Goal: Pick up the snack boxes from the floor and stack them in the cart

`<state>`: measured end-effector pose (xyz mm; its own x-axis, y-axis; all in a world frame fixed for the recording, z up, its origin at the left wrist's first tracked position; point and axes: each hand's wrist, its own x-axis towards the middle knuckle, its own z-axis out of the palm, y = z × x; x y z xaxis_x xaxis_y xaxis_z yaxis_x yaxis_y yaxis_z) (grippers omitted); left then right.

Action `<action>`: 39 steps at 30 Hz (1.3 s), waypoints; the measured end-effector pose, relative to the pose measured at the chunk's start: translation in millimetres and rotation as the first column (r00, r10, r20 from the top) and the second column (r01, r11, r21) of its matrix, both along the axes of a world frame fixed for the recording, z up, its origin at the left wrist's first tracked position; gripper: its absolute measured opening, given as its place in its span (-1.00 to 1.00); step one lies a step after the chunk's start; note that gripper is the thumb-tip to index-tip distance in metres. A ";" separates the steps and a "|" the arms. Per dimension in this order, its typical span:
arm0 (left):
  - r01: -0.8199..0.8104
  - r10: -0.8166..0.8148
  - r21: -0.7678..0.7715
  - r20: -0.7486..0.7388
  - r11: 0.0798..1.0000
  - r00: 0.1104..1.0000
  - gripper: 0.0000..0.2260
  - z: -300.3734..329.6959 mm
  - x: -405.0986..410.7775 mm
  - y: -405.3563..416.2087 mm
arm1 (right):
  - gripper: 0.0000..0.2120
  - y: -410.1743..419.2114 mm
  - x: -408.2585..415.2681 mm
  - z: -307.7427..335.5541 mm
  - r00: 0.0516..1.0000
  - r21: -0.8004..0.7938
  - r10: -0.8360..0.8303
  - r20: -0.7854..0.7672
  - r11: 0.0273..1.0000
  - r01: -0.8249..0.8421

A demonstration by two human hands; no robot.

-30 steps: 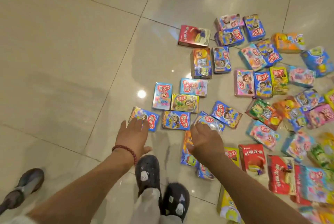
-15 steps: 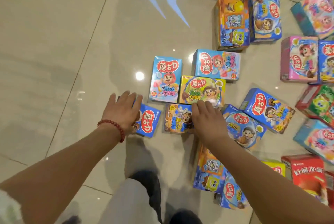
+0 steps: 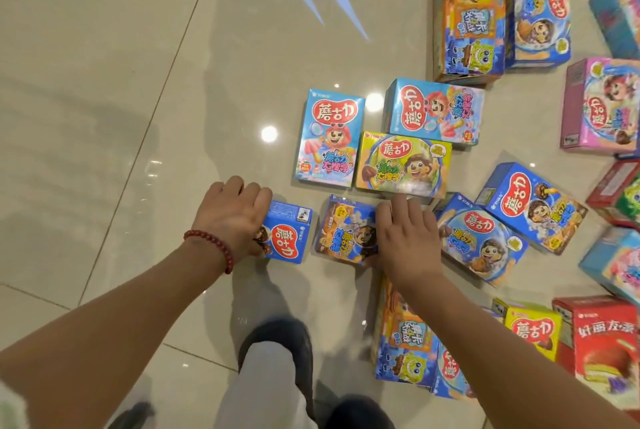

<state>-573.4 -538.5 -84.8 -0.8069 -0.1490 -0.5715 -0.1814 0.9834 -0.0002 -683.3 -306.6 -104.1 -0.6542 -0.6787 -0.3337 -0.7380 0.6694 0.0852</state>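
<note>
Glossy floor (image 3: 104,116) strewn with boxes. Left hand (image 3: 232,217) grips blue box (image 3: 287,238); right hand (image 3: 405,238) flat on brown box (image 3: 346,231). No cart visible; nothing stacked.

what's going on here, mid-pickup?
A person bends over snack boxes scattered on the tiled floor. The left hand grips a small blue box; the right hand rests flat on the brown-and-blue box beside it. Both boxes are on the floor, not yet lifted. No cart in view.
</note>
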 end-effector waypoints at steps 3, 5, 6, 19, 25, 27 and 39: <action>-0.102 0.102 -0.002 0.069 0.995 0.992 -0.40 2.9 11.4 8.7 | -0.17 0.9 11.7 7.9 1.000 0.006 -0.029 0.006 1.000 0.029; -0.215 0.213 0.013 0.098 0.976 0.972 -0.45 8.9 19.8 15.4 | -0.21 3.7 18.1 14.0 0.996 -0.013 -0.055 0.064 0.998 0.056; -0.294 0.290 0.027 0.105 0.955 0.951 -0.47 15.7 21.3 18.7 | -0.26 5.5 20.5 19.1 0.994 -0.042 -0.047 0.095 0.998 0.052; -0.838 0.949 0.527 0.169 0.141 0.266 -0.53 201.6 36.1 23.1 | -0.53 -9.6 16.9 234.1 0.789 -0.133 -0.332 0.517 0.879 0.457; -0.753 0.984 0.655 0.168 -0.067 0.058 -0.36 331.4 29.4 13.0 | -0.53 -43.2 6.8 361.8 0.760 -0.321 -0.307 0.573 0.769 0.553; -0.715 0.987 0.692 0.159 -0.100 0.017 -0.39 376.2 27.9 10.5 | -0.56 -51.1 5.2 405.3 0.767 -0.360 -0.279 0.577 0.756 0.546; -0.448 0.953 0.863 0.111 -0.234 -0.282 -0.36 624.2 85.7 -0.8 | -0.67 -96.0 32.9 642.5 0.851 -0.659 0.020 0.524 0.642 0.391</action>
